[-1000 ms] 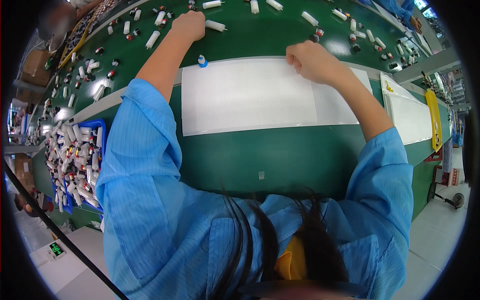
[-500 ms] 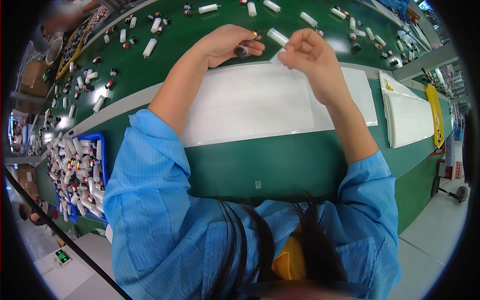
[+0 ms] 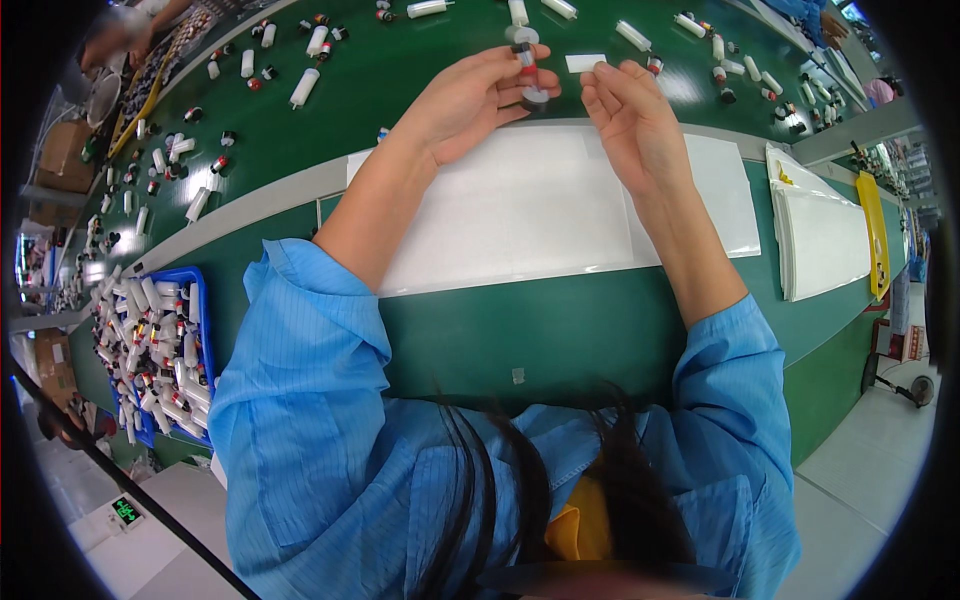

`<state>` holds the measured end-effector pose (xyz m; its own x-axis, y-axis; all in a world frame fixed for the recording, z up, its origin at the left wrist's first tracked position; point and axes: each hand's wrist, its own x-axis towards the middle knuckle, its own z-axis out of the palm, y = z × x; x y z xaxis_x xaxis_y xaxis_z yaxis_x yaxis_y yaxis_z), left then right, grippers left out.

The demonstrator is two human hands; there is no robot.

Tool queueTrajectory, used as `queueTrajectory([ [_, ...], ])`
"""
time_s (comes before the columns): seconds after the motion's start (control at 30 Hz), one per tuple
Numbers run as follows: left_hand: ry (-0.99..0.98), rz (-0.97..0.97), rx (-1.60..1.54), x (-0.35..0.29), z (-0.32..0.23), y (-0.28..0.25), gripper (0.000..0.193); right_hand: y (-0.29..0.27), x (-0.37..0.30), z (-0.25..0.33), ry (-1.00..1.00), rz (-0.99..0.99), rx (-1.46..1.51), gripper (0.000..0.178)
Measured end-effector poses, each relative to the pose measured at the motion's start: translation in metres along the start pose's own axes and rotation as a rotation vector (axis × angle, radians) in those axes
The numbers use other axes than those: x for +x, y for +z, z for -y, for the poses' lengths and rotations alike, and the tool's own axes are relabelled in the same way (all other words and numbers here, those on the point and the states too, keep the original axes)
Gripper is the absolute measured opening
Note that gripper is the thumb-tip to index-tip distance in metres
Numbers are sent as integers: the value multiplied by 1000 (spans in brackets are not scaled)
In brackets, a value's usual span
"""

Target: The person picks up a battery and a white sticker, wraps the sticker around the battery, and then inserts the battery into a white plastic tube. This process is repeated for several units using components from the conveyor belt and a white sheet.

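My left hand [image 3: 470, 105] is raised over the far side of the white sheets, fingers curled round a small part with black ends and a red band [image 3: 527, 62]. Below that band, a dark round end with a pale disc [image 3: 535, 97] shows between the fingers; motion blurs it. Opposite it, my right hand [image 3: 640, 125] pinches a small white rectangular piece, label-like [image 3: 586, 63], between thumb and fingertips. The two hands are apart. Beneath them lie glossy white sheets [image 3: 520, 220] on the green table.
Across the far green surface lie several white cylinders [image 3: 633, 36] and black-and-red parts [image 3: 655, 65]. On the left a blue bin [image 3: 207, 330] is heaped with similar pieces. Stacked white sheets [image 3: 825, 240] and a yellow tray [image 3: 872, 235] sit right. A pale rail [image 3: 270, 200] crosses the table.
My left hand has moved right, and the part in it has turned. The white cylinder no longer shows between my hands. My right hand, slightly lower, now holds out the white piece.
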<state>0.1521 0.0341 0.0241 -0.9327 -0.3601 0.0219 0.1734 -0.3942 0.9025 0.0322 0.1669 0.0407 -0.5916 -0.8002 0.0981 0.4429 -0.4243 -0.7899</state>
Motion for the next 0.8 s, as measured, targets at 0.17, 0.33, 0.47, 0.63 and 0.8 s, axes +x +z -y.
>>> queueTrajectory([
  [0.17, -26, -50, -118, 1, 5, 3, 31, -8, 3, -3, 14, -40, -82, 21],
  [0.33, 26, -68, 153, -1, 4, 11, 24, -7, 1, -1, 0, 2, -78, 22],
  [0.47, 369, -201, 1500, -9, 8, 6, 19, -2, 5, 2, -188, -133, -293, 38],
  [0.63, 42, -226, 2022, -14, -7, 3, 18, 2, 3, 4, -196, -164, -415, 50],
  [0.8, 38, -369, 1411, -8, -8, -12, 19, -2, 3, 6, -77, -75, -390, 44],
])
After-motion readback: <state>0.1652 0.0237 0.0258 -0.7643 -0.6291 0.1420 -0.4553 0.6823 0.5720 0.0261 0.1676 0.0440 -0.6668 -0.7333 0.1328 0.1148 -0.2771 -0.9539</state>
